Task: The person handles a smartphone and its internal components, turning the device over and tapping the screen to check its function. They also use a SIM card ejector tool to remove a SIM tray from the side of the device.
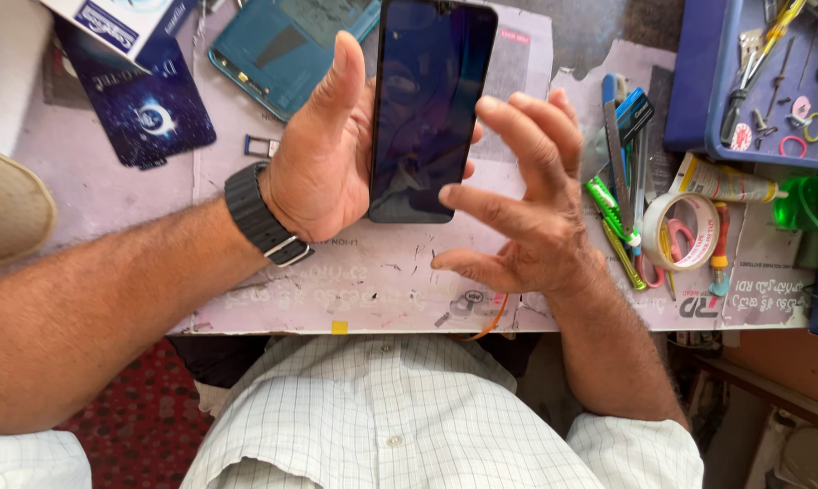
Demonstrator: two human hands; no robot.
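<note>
My left hand (323,154), with a black watch on its wrist, holds a black phone screen panel (427,104) upright above the worktable, thumb raised along its left edge. Just right of the panel, my right hand (522,213) hovers with fingers spread and curled, its fingertips near the panel's right edge and holding nothing. A teal phone back cover (278,45) lies on the table behind my left hand. A small metal card tray (262,145) rests beside my left wrist.
A roll of tape (681,231), a glue tube (721,181), screwdrivers and cutters lie at the right. A blue tray (699,81) of small tools sits at the far right. A dark blue box (142,104) lies at the upper left.
</note>
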